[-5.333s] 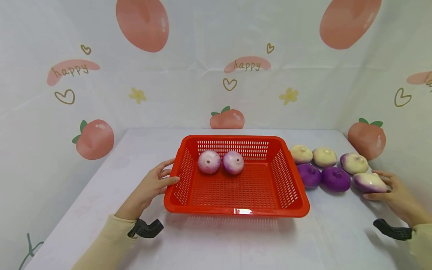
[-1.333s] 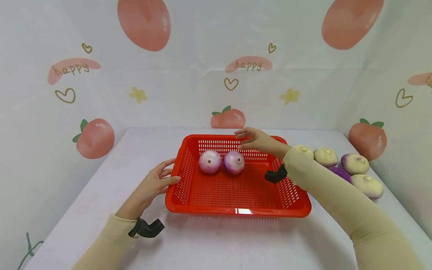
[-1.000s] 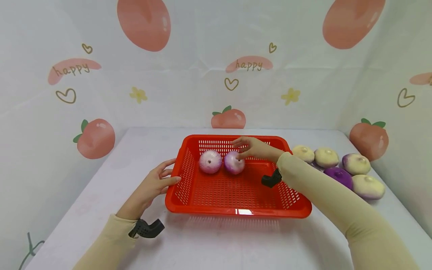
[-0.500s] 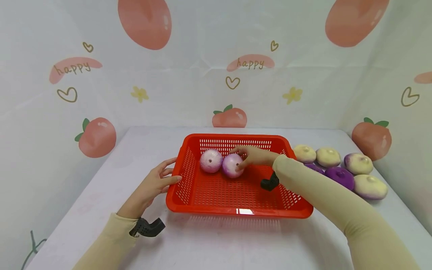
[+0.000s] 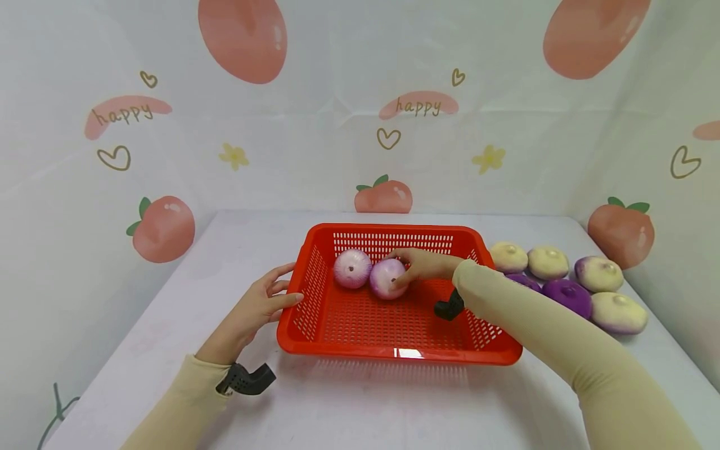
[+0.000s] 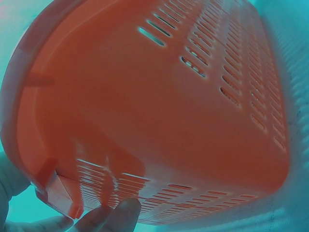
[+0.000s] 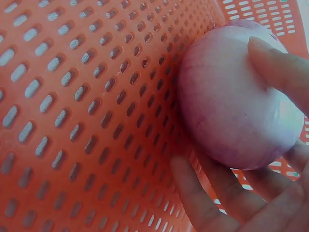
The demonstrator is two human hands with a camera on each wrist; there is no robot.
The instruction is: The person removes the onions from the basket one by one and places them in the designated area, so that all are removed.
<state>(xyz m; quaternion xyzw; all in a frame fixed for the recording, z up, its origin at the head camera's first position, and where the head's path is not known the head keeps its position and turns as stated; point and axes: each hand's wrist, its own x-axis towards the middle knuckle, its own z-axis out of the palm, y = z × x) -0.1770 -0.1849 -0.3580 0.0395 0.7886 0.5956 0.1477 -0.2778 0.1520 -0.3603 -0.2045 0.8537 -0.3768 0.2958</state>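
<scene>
My right hand (image 5: 430, 265) reaches into the red plastic basket (image 5: 394, 354) and holds the right one of two pale purple onions (image 5: 385, 279). In the right wrist view, its thumb lies over the top of the onion (image 7: 227, 96) and its fingers curve under the side, close to the slotted basket floor. Just left of it sits the other onion (image 5: 352, 269). My left hand (image 5: 260, 306) grips the basket's left side, thumb over the rim. Its fingertips (image 6: 126, 212) touch the outside of the slotted wall in the left wrist view.
Right of the basket, several flat round vegetables stand in two rows on the white table (image 5: 360, 406). Some are cream tinged with purple (image 5: 619, 312), others deep purple (image 5: 567, 299), one partly behind my right sleeve (image 5: 551, 325). A printed cloth (image 5: 315, 144) hangs behind.
My right hand has left the cream-and-purple vegetable at the far right, crossed over the basket and come down onto the right onion, which has shifted slightly nearer. The left hand has stayed put.
</scene>
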